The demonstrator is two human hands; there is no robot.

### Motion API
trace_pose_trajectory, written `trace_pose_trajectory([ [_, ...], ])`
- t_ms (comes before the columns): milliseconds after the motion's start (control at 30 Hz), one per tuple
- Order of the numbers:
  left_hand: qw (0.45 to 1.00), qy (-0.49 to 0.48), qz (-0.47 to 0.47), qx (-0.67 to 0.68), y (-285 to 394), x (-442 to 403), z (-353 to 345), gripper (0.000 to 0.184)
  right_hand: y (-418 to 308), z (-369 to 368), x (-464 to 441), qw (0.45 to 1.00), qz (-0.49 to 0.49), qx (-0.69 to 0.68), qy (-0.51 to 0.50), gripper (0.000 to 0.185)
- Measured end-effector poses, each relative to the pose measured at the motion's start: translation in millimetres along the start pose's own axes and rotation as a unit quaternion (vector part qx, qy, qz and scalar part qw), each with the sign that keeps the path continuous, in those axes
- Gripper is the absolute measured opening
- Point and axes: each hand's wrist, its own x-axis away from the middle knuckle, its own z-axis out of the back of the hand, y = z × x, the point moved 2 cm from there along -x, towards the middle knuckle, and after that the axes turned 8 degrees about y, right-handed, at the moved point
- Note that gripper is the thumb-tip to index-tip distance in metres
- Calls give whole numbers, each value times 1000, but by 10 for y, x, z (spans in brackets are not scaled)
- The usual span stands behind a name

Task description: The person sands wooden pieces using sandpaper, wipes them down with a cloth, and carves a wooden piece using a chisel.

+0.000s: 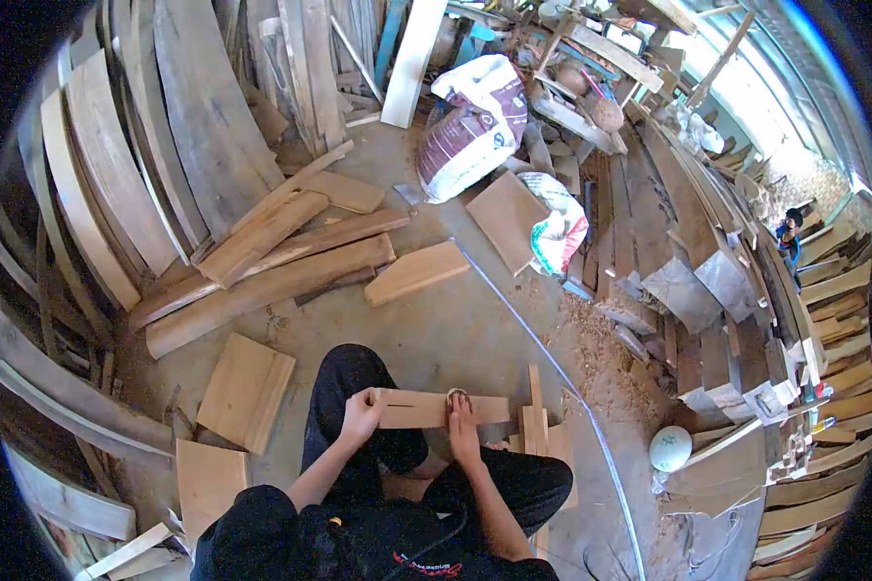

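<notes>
The narrow wooden board (417, 416) lies crosswise in front of the seated person, low over the dark trouser legs (351, 373); its long axis runs left to right, from one hand to the other, with a dark slit near the left end; from where I stand I cannot tell whether it rests on the legs or is held just above them.

The left hand (360, 416) is the nearer one to the left end, thumb and fingers closed on that corner, so the board reaches away to its right; the right hand (463, 438) lies over the board past its middle, fingers together on a small pale-edged thing (455, 393) at the far long edge; the right end sticks out free beyond that hand, near some upright-looking wood strips (535, 426).

Farther out, on the floor (436, 339), a thick wood block (417, 273) lies ahead of the board; a square panel (247, 392) sits off to the left; a long pale blue strip (601, 439) runs slantwise along the right.
</notes>
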Motion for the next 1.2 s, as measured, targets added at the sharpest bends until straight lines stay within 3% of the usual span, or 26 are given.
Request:
trace_pose_trajectory([
  [67,998,48,-47,-8,-68,35,-61,41,-160,-91,2,999,37,16,-6,48],
  [167,993,70,-27,91,-125,47,-119,42,-861,-222,35,985,157,-35,-59,53],
  [233,996,59,-14,64,-57,49,-100,43,-1307,-229,79,981,171,-14,-88,53],
  [333,996,75,-22,42,-140,32,-103,44,-1057,-152,8,984,153,15,-87,53],
  [433,995,89,-31,36,-99,57,-127,46,-283,-63,-16,995,94,27,-13,50],
  [500,995,91,-41,22,-104,59,-108,46,-48,19,88,991,-13,119,-54,49],
  [600,995,97,-33,-4,-131,35,-107,46,-269,-56,120,998,45,5,-54,48],
  [700,997,72,-19,12,-82,53,-102,45,-1166,31,72,980,35,-126,-152,45],
  [733,998,63,-18,8,-68,49,-90,45,-1221,-28,98,985,80,-109,-107,41],
  [833,997,67,-40,1,-137,91,-93,44,-1021,-46,104,991,-15,-108,-80,41],
  [900,995,75,-59,-25,-45,102,-78,43,-593,-66,78,992,-98,-75,25,37],
  [933,995,74,-64,-9,-9,120,-77,43,-304,-41,45,998,-18,10,61,35],
  [967,995,71,-65,-11,0,135,-73,43,-193,20,20,985,-147,-18,85,32],
  [1033,995,66,-70,-14,23,144,-70,43,-115,53,-42,984,-134,-49,103,25],
  [1100,995,68,-74,-4,22,144,-83,42,-283,-23,-17,994,-61,-34,81,20],
  [1200,996,56,-73,-7,-23,140,-82,42,-1034,-116,15,994,5,-81,69,18],
])
